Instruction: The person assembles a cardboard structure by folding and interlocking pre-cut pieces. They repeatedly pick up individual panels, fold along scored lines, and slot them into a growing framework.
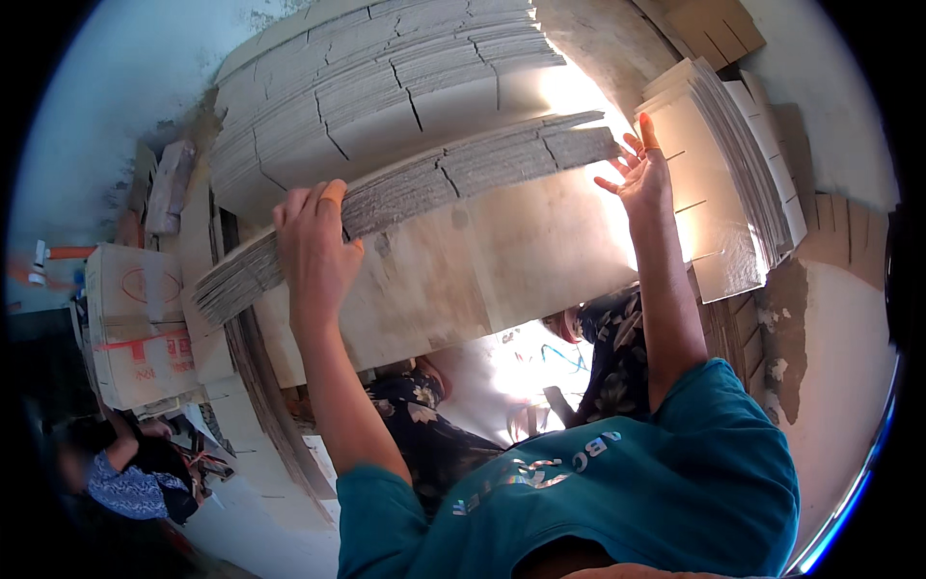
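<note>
A long bundle of grey slotted cardboard strips stands on edge across a wooden board, slanting up to the right. My left hand grips it left of its middle, fingers over the top and thumb on the near side. By its right end, my right hand is open with fingers spread. Those fingers are close to the end of the strips; whether they touch it I cannot tell. Behind the bundle lies a large pile of similar slotted cardboard strips.
On the right leans a stack of slotted cardboard sheets, with more cardboard against the wall. A taped cardboard box stands at the left. Below it, at the lower left, is another person in a patterned blue garment.
</note>
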`<action>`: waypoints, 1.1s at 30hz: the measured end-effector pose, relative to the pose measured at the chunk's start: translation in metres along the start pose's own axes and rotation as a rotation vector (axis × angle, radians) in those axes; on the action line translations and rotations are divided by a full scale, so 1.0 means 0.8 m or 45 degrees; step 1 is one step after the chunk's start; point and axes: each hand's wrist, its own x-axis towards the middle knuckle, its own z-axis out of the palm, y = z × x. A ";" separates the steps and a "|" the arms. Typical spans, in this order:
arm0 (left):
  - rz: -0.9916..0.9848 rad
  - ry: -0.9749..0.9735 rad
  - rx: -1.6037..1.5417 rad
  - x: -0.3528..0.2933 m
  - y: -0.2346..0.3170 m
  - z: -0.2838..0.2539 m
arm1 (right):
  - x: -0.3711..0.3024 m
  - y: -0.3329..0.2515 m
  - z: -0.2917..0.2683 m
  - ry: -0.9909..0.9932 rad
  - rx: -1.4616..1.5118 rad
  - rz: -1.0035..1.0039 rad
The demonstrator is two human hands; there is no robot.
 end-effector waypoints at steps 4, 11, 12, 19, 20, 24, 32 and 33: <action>0.131 0.311 0.155 0.007 0.024 -0.049 | 0.016 -0.010 -0.011 -0.171 0.302 0.074; 0.174 0.676 0.372 0.046 0.035 -0.078 | 0.027 -0.077 0.023 -0.515 0.331 -0.138; 0.211 0.710 0.393 0.059 0.028 -0.074 | 0.041 -0.091 0.031 -0.587 0.306 -0.178; 0.121 0.686 0.489 0.101 -0.072 0.011 | 0.123 -0.112 0.089 -0.986 -0.169 -0.444; 0.060 0.604 0.506 0.096 -0.080 0.028 | 0.127 -0.101 0.088 -0.837 -0.388 -0.623; 0.133 0.158 0.170 0.080 -0.082 0.065 | 0.192 -0.040 0.052 -0.869 -0.382 -0.481; 0.101 0.390 -0.451 0.122 -0.096 0.039 | 0.129 -0.035 0.063 -0.317 -0.235 -1.021; 0.082 0.388 -0.488 0.143 -0.096 0.039 | 0.116 -0.044 0.061 -0.493 -0.252 -1.111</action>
